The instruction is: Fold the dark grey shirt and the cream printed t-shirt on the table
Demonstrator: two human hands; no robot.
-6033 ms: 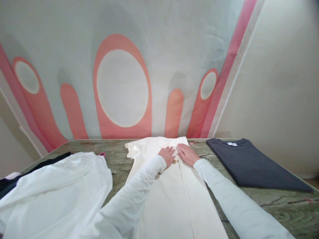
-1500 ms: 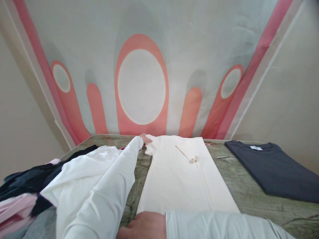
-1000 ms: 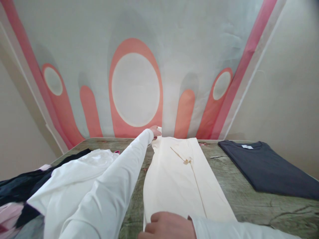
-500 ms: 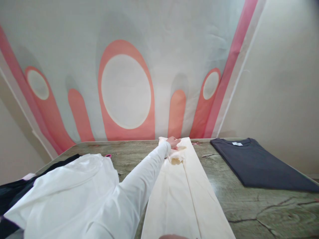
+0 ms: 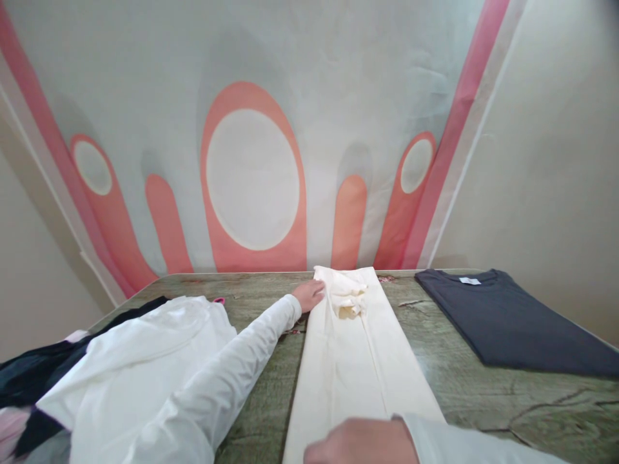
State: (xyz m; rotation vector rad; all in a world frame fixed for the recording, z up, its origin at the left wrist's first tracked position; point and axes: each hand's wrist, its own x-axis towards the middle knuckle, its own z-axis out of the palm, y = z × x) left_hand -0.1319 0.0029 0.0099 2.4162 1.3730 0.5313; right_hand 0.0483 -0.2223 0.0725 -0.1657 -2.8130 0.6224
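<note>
A cream long-sleeved-looking shirt (image 5: pixel 353 374) lies folded into a long narrow strip, running away from me across the table. Its gathered collar (image 5: pixel 352 306) sits near the far end. My left hand (image 5: pixel 309 295) touches the strip's far left edge, beside the collar, fingers stretched onto the cloth. Low in the picture, my right hand (image 5: pixel 365 443) is over the near part of the shirt. It is blurred, and its fingertips are partly cut off, so I cannot tell whether they hold cloth.
On the right lies a folded dark grey T-shirt (image 5: pixel 512 322) with a white neck label. A white shirt (image 5: pixel 159 361) and dark garments (image 5: pixel 43 367) are heaped on the left. The wood-patterned table (image 5: pixel 256 399) ends at a wall with a pink-and-white backdrop (image 5: pixel 256 261).
My left hand has moved from the top of the collar end to the strip's left edge. My right hand has come further into view from below. The view has shifted slightly.
</note>
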